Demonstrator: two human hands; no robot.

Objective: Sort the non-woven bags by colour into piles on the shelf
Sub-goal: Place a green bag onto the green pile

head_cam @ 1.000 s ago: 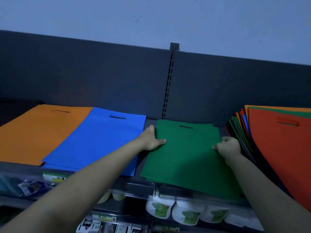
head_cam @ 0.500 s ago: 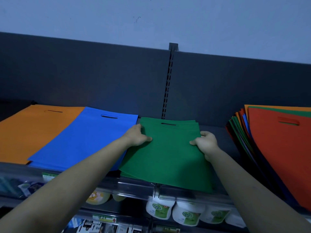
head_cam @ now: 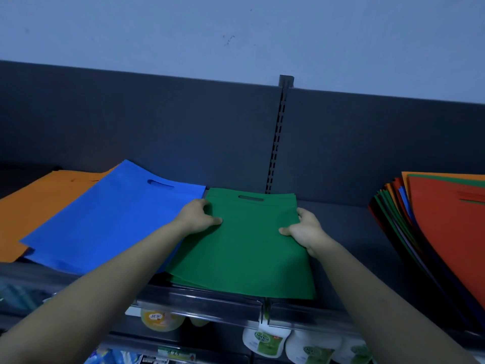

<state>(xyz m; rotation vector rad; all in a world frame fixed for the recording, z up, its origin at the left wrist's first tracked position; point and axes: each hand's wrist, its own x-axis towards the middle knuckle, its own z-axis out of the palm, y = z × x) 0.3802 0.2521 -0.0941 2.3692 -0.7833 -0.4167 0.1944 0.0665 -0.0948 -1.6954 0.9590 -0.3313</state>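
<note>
A pile of green bags (head_cam: 246, 248) lies flat on the dark shelf (head_cam: 354, 232), handle slot toward the back wall. My left hand (head_cam: 198, 216) grips its left edge, thumb on top. At the pile's right edge my right hand (head_cam: 304, 231) grips it the same way. Left of the green pile lies a blue pile (head_cam: 105, 222), touching or slightly under the green one. An orange pile (head_cam: 36, 206) sits further left, partly under the blue. At the far right a mixed stack (head_cam: 441, 229) leans fanned, red bag on top.
The shelf's back panel and a slotted upright (head_cam: 278, 143) stand behind the piles. A clear price rail (head_cam: 210, 306) runs along the front edge. Below hang white bottles (head_cam: 265, 342) and an orange pouch (head_cam: 160, 320). Bare shelf lies between the green pile and the mixed stack.
Both hands slid the green pile leftward until it met the blue pile. The blue and orange piles sit more skewed in view than before.
</note>
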